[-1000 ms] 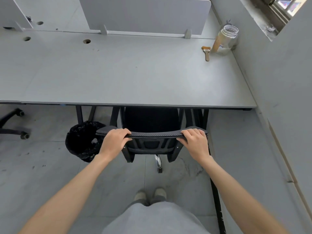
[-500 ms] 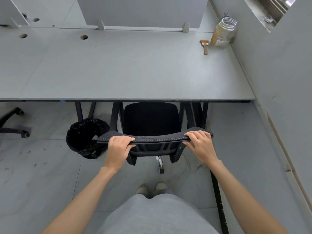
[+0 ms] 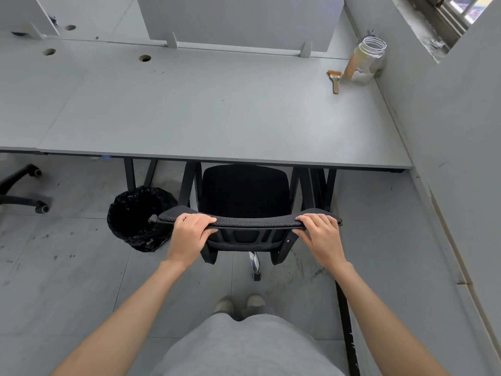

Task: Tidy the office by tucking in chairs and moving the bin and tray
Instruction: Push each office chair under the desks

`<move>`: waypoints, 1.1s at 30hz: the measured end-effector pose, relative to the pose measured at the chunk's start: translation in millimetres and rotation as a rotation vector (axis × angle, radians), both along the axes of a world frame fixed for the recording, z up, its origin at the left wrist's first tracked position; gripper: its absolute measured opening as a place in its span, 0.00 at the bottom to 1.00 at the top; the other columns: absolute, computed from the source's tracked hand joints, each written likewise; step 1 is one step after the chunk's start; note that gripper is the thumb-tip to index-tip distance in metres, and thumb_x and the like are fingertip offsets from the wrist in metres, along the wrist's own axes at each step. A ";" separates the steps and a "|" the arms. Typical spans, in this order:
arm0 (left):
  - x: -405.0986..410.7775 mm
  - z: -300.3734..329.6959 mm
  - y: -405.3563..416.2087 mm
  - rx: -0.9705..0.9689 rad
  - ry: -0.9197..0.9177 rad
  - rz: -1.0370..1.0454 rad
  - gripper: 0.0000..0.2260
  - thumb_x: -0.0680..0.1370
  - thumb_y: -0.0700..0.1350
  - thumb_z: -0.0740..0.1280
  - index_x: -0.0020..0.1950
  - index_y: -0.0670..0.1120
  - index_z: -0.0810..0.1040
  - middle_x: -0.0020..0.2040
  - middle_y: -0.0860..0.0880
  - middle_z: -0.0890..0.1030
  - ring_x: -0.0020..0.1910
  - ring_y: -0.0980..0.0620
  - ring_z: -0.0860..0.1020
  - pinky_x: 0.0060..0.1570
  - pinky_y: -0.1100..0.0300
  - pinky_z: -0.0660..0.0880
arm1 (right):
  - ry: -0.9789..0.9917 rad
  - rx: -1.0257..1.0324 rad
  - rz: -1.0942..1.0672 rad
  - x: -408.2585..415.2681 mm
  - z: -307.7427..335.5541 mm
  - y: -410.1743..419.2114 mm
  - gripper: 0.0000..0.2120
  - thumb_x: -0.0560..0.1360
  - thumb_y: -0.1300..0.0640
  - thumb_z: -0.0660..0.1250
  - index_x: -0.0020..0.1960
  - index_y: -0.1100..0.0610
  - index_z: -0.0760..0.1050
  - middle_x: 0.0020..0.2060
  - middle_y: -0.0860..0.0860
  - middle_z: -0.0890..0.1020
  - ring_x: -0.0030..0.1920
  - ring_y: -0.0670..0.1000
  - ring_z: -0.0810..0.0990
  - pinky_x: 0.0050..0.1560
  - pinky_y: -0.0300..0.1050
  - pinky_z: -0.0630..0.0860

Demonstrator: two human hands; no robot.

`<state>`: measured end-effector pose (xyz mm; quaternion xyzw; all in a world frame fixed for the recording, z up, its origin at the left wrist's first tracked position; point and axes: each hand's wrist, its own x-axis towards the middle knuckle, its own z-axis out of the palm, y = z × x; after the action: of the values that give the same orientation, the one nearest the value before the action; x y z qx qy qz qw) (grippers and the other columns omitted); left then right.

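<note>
Chair (image 3: pixel 245 196) further out, fingers (image 3: pixel 196 219) curled.

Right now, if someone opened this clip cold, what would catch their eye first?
First, the two bare hands, left hand and right hand, gripping the top of the black chair at centre, its seat partly under the grey desk. Next, the black-bagged bin on the floor just left of the chair. Last, a clear jar and small brush at the desk's far right corner.

Both arms extended forward, left hand (image 3: pixel 191 234) and right hand (image 3: pixel 320 236) (2 hands) clenched, knuckles up
</note>
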<state>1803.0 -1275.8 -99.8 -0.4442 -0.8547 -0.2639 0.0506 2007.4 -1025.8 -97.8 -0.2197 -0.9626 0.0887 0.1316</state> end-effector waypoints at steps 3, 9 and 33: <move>0.5 2.2 0.1 -0.034 -0.024 -0.011 0.12 0.72 0.50 0.63 0.46 0.44 0.81 0.41 0.51 0.83 0.42 0.54 0.78 0.51 0.62 0.65 | -0.036 -0.017 0.001 -0.1 1.5 0.4 0.28 0.78 0.38 0.46 0.53 0.55 0.78 0.48 0.48 0.83 0.49 0.52 0.80 0.53 0.43 0.63; 2.7 30.5 -14.6 0.015 -0.208 -0.063 0.14 0.74 0.39 0.68 0.59 0.42 0.77 0.56 0.48 0.80 0.57 0.53 0.75 0.61 0.68 0.65 | -0.024 -0.133 0.058 -4.4 15.6 -7.4 0.22 0.75 0.51 0.64 0.66 0.58 0.71 0.62 0.52 0.77 0.66 0.54 0.72 0.68 0.48 0.61; 219.6 7.8 -249.5 0.811 -0.829 1.497 0.14 0.77 0.43 0.63 0.47 0.63 0.79 0.45 0.53 0.84 0.42 0.53 0.82 0.46 0.64 0.76 | -0.565 -1.160 0.852 -200.8 6.8 -320.6 0.11 0.78 0.63 0.59 0.53 0.52 0.76 0.49 0.44 0.82 0.53 0.42 0.79 0.54 0.33 0.73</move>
<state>2022.6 -1525.4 -92.0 0.4001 -0.7106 -0.5766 0.0498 1806.6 -1346.4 -91.0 0.1217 -0.7604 0.5625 -0.3009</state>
